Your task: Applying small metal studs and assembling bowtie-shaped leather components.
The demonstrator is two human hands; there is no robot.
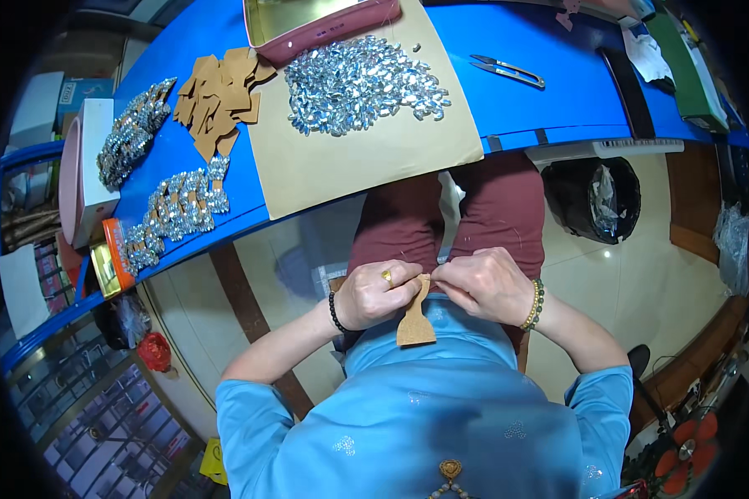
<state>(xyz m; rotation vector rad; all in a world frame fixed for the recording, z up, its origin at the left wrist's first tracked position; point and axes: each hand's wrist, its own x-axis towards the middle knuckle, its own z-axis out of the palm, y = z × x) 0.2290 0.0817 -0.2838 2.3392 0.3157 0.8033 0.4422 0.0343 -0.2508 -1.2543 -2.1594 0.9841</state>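
Over my lap, my left hand (pixel 378 293) pinches a tan, bow-shaped piece (pixel 417 324) of felt or leather-like material, its flared end hanging down. My right hand (pixel 489 287) is closed close to the piece's upper end, fingertips pressed together; whatever it pinches is too small to make out. On the blue table ahead, a heap of shiny clear gems (pixel 362 83) rests on a beige sheet (pixel 349 170). To its left is a pile of bare tan pieces (pixel 218 96). Farther left are gem-covered pieces (pixel 183 204) and another stack of gem-covered pieces (pixel 133 133).
Thread snips (pixel 508 71) lie on the blue table (pixel 524 104) at the right. A pink-rimmed tin (pixel 333 32) stands behind the gems. An orange box (pixel 118 254) sits at the left edge. Below the table is a black bin (pixel 574 200); a red fan (pixel 689 449) stands lower right.
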